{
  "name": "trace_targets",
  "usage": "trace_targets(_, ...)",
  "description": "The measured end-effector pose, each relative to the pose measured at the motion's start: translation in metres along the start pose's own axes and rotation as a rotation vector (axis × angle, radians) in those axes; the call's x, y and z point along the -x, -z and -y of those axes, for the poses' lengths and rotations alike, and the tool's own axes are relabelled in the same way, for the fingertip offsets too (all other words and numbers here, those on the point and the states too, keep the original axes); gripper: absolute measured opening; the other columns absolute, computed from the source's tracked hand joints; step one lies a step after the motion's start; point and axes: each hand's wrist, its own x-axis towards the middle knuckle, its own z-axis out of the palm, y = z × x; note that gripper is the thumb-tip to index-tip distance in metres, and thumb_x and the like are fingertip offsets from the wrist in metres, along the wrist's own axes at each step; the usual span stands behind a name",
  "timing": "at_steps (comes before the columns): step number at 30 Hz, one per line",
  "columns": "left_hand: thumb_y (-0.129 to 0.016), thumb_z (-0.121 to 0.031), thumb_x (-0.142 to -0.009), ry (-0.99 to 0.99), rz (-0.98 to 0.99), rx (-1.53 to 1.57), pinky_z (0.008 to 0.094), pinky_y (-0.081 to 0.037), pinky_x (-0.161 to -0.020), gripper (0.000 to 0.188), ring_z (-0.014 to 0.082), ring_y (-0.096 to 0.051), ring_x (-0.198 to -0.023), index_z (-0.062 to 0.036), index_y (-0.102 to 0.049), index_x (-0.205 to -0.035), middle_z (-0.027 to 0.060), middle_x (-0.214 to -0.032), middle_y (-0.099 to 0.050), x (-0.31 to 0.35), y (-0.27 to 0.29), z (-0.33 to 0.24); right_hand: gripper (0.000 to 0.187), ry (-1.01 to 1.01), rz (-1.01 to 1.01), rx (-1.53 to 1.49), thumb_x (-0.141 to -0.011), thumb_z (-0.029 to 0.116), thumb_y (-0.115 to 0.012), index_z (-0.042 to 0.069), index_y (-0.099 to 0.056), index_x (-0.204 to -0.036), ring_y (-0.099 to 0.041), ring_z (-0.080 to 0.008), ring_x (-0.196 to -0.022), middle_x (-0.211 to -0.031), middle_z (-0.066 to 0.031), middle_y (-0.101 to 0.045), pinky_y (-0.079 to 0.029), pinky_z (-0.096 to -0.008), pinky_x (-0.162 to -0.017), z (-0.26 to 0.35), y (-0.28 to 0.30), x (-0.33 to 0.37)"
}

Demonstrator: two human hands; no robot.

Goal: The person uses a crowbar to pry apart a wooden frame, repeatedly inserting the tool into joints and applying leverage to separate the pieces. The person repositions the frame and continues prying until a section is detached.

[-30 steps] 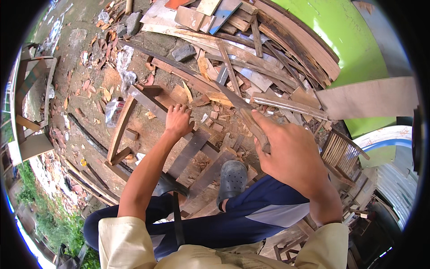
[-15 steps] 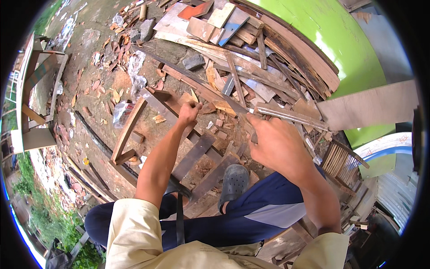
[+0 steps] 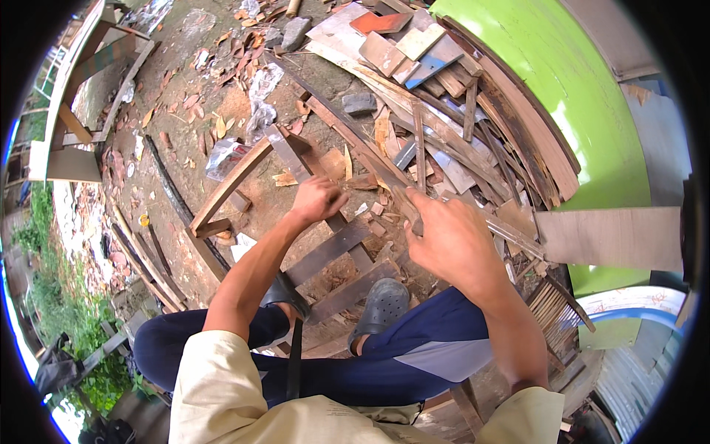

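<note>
My left hand (image 3: 319,200) is closed, its fingers curled above a wooden frame (image 3: 235,172) that lies on the ground in front of me. Whether anything small is in those fingers is hidden. My right hand (image 3: 452,235) is wrapped round a brown wooden piece (image 3: 411,210) shaped like a handle, with its near end showing below my index finger. What it joins to at the far end is unclear. A long dark wooden strip (image 3: 333,117) runs from there toward the far left. Dark slats (image 3: 328,255) of the frame lie between my hands and my feet.
Scrap boards (image 3: 436,126) are heaped at the far right beside a green panel (image 3: 540,96). A grey stone (image 3: 359,103) lies near the strip. Dry leaves and plastic litter the dirt. Another wooden structure (image 3: 66,159) stands at the far left. My grey clog (image 3: 384,305) is by the slats.
The view has turned, so the scene sits further right. My left hand has drawn back a little along the frame, fingers still curled. My right hand keeps its grip on the wooden piece.
</note>
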Motion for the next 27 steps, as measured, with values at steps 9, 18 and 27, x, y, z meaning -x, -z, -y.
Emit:
trace_targets(9,-0.04,-0.096,-0.08,1.387,0.47,0.287,0.0712,0.002,-0.122,0.117,0.0464,0.002,-0.159,-0.0215,-0.018,-0.167,0.0255,-0.172,-0.01,0.097,-0.024,0.007,0.05,0.05,-0.035,-0.026,-0.088,0.019,-0.071,0.001,-0.065,-0.134,-0.07,-0.0449,-0.074,-0.074,-0.0304,-0.068,-0.057,-0.0508,-0.073,0.023,0.002,0.003)
trace_targets(18,-0.065,-0.065,-0.091,1.304,-0.409,0.214,0.0645,-0.005,-0.124,0.097,0.0434,-0.011,-0.157,-0.0105,-0.027,-0.162,0.0274,-0.167,-0.019,0.131,-0.059,-0.018,0.049,0.025,-0.064,0.048,-0.091,0.022,-0.071,0.002,-0.065,-0.135,-0.07,-0.0457,-0.076,-0.078,-0.0286,-0.07,-0.055,-0.0535,-0.073,0.041,-0.007,0.016)
trace_targets(27,-0.084,-0.064,-0.076,2.353,-1.321,0.959,0.0503,-0.033,-0.121,0.13,0.0413,-0.038,-0.146,0.0008,-0.01,-0.162,0.0249,-0.165,-0.025,0.202,-0.047,0.025,0.047,0.083,-0.003,0.198,-0.091,0.022,-0.072,0.004,-0.066,-0.133,-0.068,-0.0483,-0.076,-0.073,-0.0286,-0.067,-0.054,-0.0537,-0.073,0.107,-0.019,0.016)
